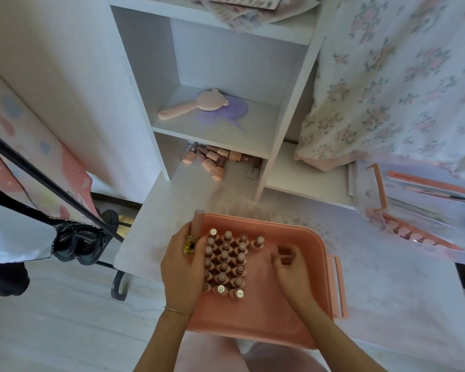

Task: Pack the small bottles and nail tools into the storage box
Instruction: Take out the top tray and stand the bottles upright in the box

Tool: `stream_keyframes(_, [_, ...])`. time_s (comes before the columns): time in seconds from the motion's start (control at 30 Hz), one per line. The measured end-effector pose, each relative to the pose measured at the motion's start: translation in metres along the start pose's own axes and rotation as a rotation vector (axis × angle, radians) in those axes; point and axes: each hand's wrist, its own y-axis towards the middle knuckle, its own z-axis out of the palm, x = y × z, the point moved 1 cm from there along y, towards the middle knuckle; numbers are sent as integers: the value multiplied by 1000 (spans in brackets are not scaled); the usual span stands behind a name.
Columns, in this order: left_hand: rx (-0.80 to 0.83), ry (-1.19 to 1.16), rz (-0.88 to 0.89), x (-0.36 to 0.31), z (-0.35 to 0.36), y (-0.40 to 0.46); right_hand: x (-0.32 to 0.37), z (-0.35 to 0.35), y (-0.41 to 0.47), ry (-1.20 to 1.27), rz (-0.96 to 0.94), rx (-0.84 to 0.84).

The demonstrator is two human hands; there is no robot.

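Here left hand (183, 261) grips a pink tube bottle (198, 222) plus a small yellow bottle (189, 244) at the storage box (253, 318) left edge. Right hand (289, 264), fingers curled, pinches a thin pink stick (285, 255) inside the box. Small bottles (226, 261) stand upright in rows between the hands. Loose bottles (212, 159) lie on the lower shelf; box sits on the white surface (387, 291).

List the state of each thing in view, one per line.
storage box: open, partly filled
bottles in the box: upright, packed in rows
lone bottle: upright, apart from the rows
left hand: holds a bottle
right hand: fingers curled inside the box
loose bottles: lying on the lowest shelf
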Motion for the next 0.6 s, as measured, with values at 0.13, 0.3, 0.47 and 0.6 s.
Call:
stream_keyframes(0.13, [188, -45, 52, -14, 2, -2, 40, -15, -19, 113, -147, 176])
stream_keyframes(0.3, [449, -117, 86, -19, 13, -12, 76, -18, -33, 245, -266, 279])
stream_keyframes(0.47, [569, -83, 121, -19, 12, -14, 78, -20, -38, 218, -288, 331])
stream_keyframes(0.6, [548, 100, 298, -20, 2, -5, 68, -37, -39, 184, -339, 289])
